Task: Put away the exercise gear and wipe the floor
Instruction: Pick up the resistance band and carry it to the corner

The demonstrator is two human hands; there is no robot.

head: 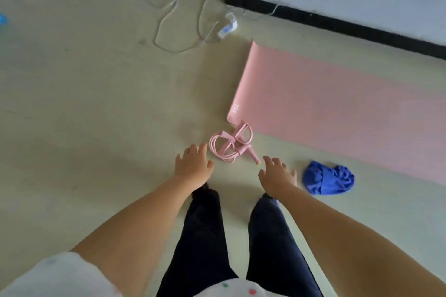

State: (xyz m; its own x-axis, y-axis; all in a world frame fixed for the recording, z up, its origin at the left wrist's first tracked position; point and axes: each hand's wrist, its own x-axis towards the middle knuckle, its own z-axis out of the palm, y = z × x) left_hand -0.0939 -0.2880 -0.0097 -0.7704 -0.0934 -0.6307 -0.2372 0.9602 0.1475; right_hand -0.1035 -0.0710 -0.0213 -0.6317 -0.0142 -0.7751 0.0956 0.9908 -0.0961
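Task is looking barely begun: left hand and right hand, each grip loosely spread and holding nothing, are hovering over the coiled pink jump rope lying beside the unrolled pink yoga mat, crumpled blue cloth lying unused on the pale floor.

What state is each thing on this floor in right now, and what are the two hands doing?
Yoga mat: unrolled, flat on the floor.
Jump rope: coiled in a bundle, lying at the mat's corner, not held.
Blue cloth: crumpled on the floor beside the mat.
White cables: loose, sprawled on the floor.
Left hand: open, reaching toward the rope.
Right hand: open, holding nothing.
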